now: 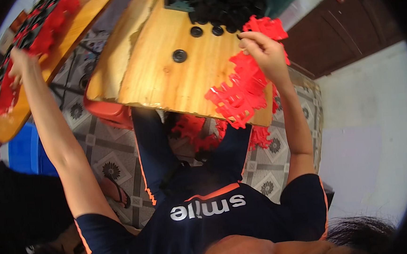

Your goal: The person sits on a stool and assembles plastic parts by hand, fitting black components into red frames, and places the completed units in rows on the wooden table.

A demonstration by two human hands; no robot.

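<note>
Out at the far left, my left hand (21,65) rests against a long row of red plastic pieces with black parts (41,37). Its fingers look apart, though partly lost against the row. At the right side of the wooden table (157,78), my right hand (266,52) pinches a small black piece (239,37), of which only a bit shows at the fingertips. Beneath that hand lies a heap of red plastic pieces (241,89), reaching the table's front edge. Several black wheels lie on the wood, one (179,56) apart from the others.
A dark bin (178,1) at the table's far side has black parts (228,2) spilling from it. The row at left sits on an orange-brown wooden board (61,56). A red stool (108,112), more red pieces (189,128) on the floor and a blue container (28,148) are lower down.
</note>
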